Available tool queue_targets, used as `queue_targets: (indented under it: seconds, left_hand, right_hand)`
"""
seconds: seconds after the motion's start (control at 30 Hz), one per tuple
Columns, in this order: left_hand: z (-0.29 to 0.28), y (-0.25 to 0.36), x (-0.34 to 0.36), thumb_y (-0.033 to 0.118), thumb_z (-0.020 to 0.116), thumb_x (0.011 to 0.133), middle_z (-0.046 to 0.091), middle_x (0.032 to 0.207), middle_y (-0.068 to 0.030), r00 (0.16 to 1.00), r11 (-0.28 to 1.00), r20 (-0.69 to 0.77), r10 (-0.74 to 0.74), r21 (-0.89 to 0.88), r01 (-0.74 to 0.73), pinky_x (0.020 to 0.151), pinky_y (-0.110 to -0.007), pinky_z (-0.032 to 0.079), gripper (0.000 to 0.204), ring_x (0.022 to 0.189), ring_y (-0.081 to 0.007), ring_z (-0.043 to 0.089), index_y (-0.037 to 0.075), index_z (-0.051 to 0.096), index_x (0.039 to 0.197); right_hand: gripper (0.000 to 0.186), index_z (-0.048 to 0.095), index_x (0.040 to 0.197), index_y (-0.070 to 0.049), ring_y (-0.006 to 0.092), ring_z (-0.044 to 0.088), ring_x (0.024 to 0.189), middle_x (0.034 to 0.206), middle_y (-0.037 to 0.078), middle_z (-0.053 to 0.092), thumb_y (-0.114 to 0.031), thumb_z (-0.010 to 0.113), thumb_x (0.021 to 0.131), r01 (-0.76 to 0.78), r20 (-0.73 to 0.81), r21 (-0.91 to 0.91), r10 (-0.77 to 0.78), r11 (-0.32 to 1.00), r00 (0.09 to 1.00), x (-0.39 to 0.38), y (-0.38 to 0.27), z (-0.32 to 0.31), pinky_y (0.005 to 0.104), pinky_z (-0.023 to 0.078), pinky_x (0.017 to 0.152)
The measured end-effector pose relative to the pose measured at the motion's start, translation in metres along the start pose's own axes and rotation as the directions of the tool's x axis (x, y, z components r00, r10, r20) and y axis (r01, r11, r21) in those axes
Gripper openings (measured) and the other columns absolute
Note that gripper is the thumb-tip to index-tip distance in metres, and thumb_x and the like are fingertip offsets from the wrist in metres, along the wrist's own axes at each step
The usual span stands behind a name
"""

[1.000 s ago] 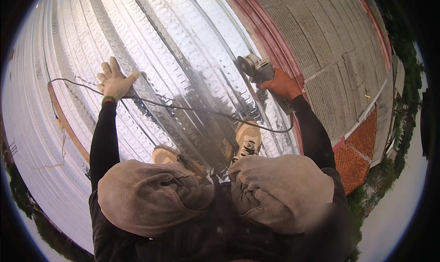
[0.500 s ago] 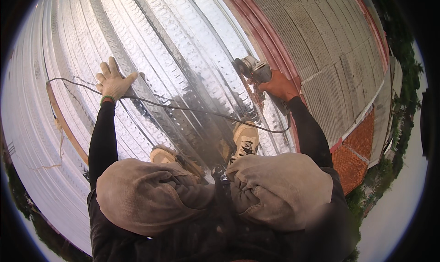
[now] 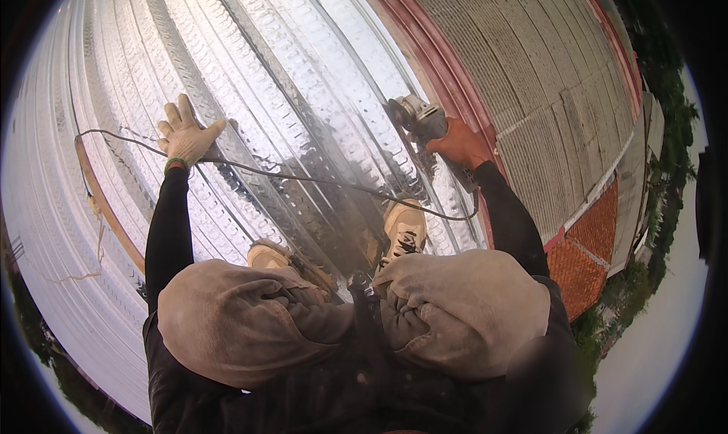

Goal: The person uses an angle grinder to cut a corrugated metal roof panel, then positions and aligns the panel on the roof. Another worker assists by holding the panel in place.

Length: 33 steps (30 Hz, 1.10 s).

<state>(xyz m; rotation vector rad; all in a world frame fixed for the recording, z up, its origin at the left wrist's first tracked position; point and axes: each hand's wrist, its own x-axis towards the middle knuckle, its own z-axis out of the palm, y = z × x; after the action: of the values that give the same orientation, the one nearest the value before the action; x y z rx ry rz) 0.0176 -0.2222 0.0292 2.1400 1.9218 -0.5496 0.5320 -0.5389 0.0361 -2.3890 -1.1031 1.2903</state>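
My left hand (image 3: 189,134), in a pale work glove, lies flat with fingers spread on the shiny corrugated metal sheet (image 3: 250,70). My right hand (image 3: 461,143) is wrapped round the body of an angle grinder (image 3: 429,120), whose disc (image 3: 400,114) points left over the right edge of the metal sheeting. The fingers under the tool are partly hidden. A dark power cord (image 3: 318,181) crosses the sheet in front of my feet, passing by my left wrist and curving up below my right hand.
My shoes (image 3: 406,225) stand on the metal between my bent knees. Right of the sheet runs a red ridged strip (image 3: 447,62), then a grey corrugated roof (image 3: 538,77). A rusty orange panel (image 3: 585,259) lies at lower right. A brown strip (image 3: 110,206) lies at left.
Sparks below the grinder's disc have gone from sight. The grinder and both hands keep nearly the same place.
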Motion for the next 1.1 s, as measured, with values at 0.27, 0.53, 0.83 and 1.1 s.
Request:
queue_targets:
  seconds: [0.27, 0.53, 0.83, 1.1]
  left_hand:
    - [-0.001, -0.001, -0.001, 0.079, 0.075, 0.087, 0.003, 0.188, -0.0273, 1.000, 1.000, -0.012, -0.002, 0.017, 0.002, 0.131, -0.076, 0.011, 0.132, 0.168, -0.0628, 0.008, 0.020, 0.007, 0.183]
    - [0.001, 0.000, 0.001, 0.078, 0.075, 0.088, 0.004, 0.188, -0.0259, 1.000, 1.000, -0.013, 0.001, 0.012, -0.001, 0.131, -0.076, 0.011, 0.131, 0.168, -0.0627, 0.007, 0.020, 0.007, 0.183]
    - [0.004, -0.005, 0.002, 0.082, 0.074, 0.086, 0.002, 0.187, -0.0289, 1.000, 1.000, -0.018, 0.009, -0.001, -0.009, 0.130, -0.077, 0.007, 0.134, 0.168, -0.0643, 0.005, 0.019, 0.007, 0.183]
    - [0.006, -0.005, 0.004, 0.082, 0.073, 0.085, 0.003, 0.188, -0.0275, 1.000, 1.000, -0.024, 0.014, -0.005, -0.014, 0.130, -0.078, 0.009, 0.134, 0.168, -0.0634, 0.006, 0.019, 0.007, 0.183]
  right_hand:
    - [0.066, 0.077, 0.121, 0.010, 0.0368, 0.080, 0.100, 0.109, 0.027, 0.082, -0.032, 0.088, 0.071, -0.004, 0.006, -0.028, 0.005, 1.000, 1.000, -0.012, -0.007, -0.004, 0.0431, 0.062, 0.092]
    - [0.064, 0.078, 0.120, 0.009, 0.0363, 0.081, 0.101, 0.109, 0.027, 0.082, -0.032, 0.087, 0.072, -0.013, -0.026, -0.035, 0.012, 0.999, 1.000, -0.017, 0.010, 0.003, 0.0429, 0.062, 0.092]
    - [0.065, 0.076, 0.123, 0.010, 0.0398, 0.080, 0.106, 0.113, 0.029, 0.081, -0.031, 0.085, 0.074, -0.032, -0.001, -0.023, 0.032, 0.999, 0.999, -0.027, 0.007, 0.003, 0.0444, 0.062, 0.096]
    - [0.067, 0.075, 0.125, 0.011, 0.0408, 0.080, 0.107, 0.113, 0.030, 0.080, -0.030, 0.086, 0.074, -0.047, -0.010, -0.027, 0.047, 0.999, 0.999, -0.031, 0.021, 0.006, 0.0447, 0.062, 0.096]
